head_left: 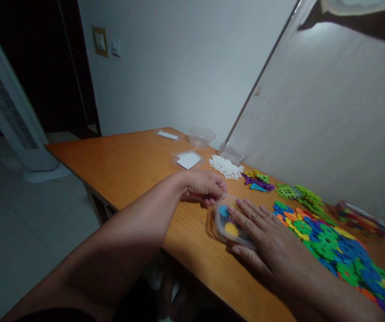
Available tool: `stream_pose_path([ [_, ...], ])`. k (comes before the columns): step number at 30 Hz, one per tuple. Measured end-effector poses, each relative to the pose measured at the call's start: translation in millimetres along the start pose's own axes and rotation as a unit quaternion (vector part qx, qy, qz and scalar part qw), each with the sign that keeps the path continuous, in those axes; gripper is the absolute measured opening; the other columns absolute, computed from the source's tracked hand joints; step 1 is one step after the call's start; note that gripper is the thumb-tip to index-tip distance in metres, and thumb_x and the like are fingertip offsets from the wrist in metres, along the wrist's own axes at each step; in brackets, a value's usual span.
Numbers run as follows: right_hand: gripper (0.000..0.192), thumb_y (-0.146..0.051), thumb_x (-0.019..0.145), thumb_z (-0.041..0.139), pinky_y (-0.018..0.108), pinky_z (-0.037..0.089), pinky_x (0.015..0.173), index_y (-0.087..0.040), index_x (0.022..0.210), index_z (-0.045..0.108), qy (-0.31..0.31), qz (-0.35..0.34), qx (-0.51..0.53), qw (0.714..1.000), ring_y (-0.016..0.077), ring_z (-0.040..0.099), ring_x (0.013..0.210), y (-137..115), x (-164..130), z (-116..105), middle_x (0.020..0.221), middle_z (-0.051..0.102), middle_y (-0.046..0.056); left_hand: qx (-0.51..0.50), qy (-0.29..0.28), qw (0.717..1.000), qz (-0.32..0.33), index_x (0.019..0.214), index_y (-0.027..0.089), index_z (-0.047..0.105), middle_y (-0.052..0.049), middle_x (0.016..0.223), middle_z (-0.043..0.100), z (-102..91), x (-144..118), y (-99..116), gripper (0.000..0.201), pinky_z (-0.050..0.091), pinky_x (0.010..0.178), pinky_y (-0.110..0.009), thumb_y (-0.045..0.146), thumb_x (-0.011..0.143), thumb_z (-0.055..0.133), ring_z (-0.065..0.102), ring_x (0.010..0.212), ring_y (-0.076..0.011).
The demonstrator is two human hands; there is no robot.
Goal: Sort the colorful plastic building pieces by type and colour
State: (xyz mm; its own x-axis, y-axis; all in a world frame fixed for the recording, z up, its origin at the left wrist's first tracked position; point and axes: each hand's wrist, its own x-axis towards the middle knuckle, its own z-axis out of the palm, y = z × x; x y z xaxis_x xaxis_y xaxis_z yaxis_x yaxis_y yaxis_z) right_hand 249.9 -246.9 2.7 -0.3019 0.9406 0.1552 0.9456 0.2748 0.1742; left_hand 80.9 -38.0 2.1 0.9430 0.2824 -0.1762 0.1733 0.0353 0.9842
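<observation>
A clear rectangular plastic container (219, 228) with its lid (228, 201) on top sits on the table, and blue and yellow pieces show through it. My left hand (203, 187) is at the lid's far left corner, fingers curled together at the edge. My right hand (263, 228) lies over the right part of the lid with its fingers stretched out flat, the thumb along the near side. It hides part of the container. Right of it spreads a pile of colourful disc-shaped interlocking pieces (328, 239).
The wooden table (125, 156) meets the wall at the back. Along it are a clear bowl (201, 136), a container with white cards (188, 160), white lattice pieces (226, 167), purple and yellow pieces (258, 180), green pieces (308, 199) and a blurred red box (363, 219).
</observation>
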Motion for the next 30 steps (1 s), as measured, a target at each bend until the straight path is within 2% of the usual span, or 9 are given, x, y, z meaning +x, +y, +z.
stream_pose_path([
  [4,0.082,-0.06,0.09,0.057,0.059,0.04,0.111,-0.024,0.158,0.031,0.028,0.034,0.012,0.999,0.0369,0.039,0.143,2.6,-10.6,1.0,0.16,0.034,0.016,-0.007,0.014,1.0,0.0,0.087,0.016,0.057,0.003,0.054,0.056,1.1,-0.4,-1.7,0.017,0.04,0.044,-0.017,0.013,0.072,0.063,0.05,0.045,-0.0085],
  [9,0.09,-0.06,0.087,0.062,0.062,0.031,0.116,-0.029,0.161,0.022,0.043,0.067,0.025,0.997,0.0363,0.028,0.148,8.5,-39.2,4.7,0.164,0.028,0.011,-0.005,0.03,0.999,-0.01,0.086,0.017,0.058,0.004,0.052,0.055,1.7,0.8,-2.5,0.019,0.04,0.044,-0.017,0.011,0.068,0.061,0.05,0.044,-0.0085],
  [13,0.083,-0.056,0.089,0.06,0.063,0.034,0.114,-0.032,0.159,0.024,0.074,0.144,0.133,0.978,0.0373,0.027,0.149,12.0,-61.6,7.8,0.165,0.026,0.009,0.002,0.046,0.999,-0.016,0.084,0.017,0.058,0.003,0.052,0.056,2.9,0.0,-0.6,0.019,0.039,0.043,-0.017,0.01,0.066,0.06,0.048,0.043,-0.0083],
  [15,0.066,-0.051,0.095,0.052,0.061,0.038,0.112,-0.031,0.155,0.034,0.129,0.22,0.217,0.942,0.0362,0.035,0.145,13.3,-66.2,10.1,0.161,0.036,0.009,0.005,0.043,0.999,-0.014,0.083,0.016,0.058,0.003,0.052,0.056,2.8,-0.4,-0.1,0.019,0.038,0.042,-0.017,0.01,0.065,0.059,0.047,0.042,-0.0081],
  [17,0.05,-0.049,0.098,0.046,0.057,0.048,0.105,-0.029,0.144,0.052,0.195,0.282,0.303,0.889,0.0357,0.05,0.135,14.9,-64.7,12.1,0.148,0.054,0.01,0.009,0.041,0.999,-0.009,0.084,0.016,0.058,0.002,0.053,0.057,2.4,-0.5,-0.1,0.02,0.038,0.042,-0.018,0.01,0.065,0.058,0.047,0.042,-0.0081],
  [20,0.045,-0.051,0.098,0.044,0.045,0.062,0.073,-0.025,0.125,0.067,0.238,0.346,0.433,0.798,0.032,0.072,0.097,17.5,-54.1,12.2,0.111,0.075,0.012,0.011,0.047,0.999,-0.008,0.085,0.016,0.058,0.002,0.053,0.057,2.1,-0.6,0.3,0.022,0.04,0.044,-0.019,0.01,0.064,0.059,0.047,0.042,-0.0082],
  [23,0.048,-0.056,0.095,0.048,0.034,0.054,0.048,-0.019,0.116,0.071,0.225,0.397,0.523,0.72,0.0251,0.069,0.064,20.3,-39.6,10.6,0.077,0.073,0.008,0.012,0.052,0.998,-0.014,0.085,0.016,0.057,0.003,0.052,0.057,1.9,-0.7,0.5,0.024,0.041,0.045,-0.018,0.01,0.063,0.059,0.049,0.043,-0.0082],
  [27,0.046,-0.058,0.086,0.06,0.029,0.047,0.047,-0.015,0.096,0.073,0.21,0.428,0.586,0.655,0.0199,0.062,0.054,25.5,-20.5,14.8,0.064,0.069,0.005,0.011,0.057,0.998,-0.012,0.086,0.016,0.058,0.002,0.053,0.057,0.3,0.5,-2.6,0.025,0.04,0.045,-0.018,0.009,0.062,0.057,0.048,0.043,-0.0075],
  [30,0.042,-0.057,0.081,0.065,0.027,0.045,0.048,-0.016,0.081,0.071,0.207,0.455,0.596,0.628,0.0185,0.06,0.053,30.5,-8.7,24.1,0.061,0.068,0.004,0.006,0.059,0.998,-0.008,0.087,0.016,0.059,0.002,0.055,0.057,-1.3,1.7,-6.1,0.026,0.039,0.044,-0.018,0.01,0.062,0.058,0.047,0.042,-0.0075],
])
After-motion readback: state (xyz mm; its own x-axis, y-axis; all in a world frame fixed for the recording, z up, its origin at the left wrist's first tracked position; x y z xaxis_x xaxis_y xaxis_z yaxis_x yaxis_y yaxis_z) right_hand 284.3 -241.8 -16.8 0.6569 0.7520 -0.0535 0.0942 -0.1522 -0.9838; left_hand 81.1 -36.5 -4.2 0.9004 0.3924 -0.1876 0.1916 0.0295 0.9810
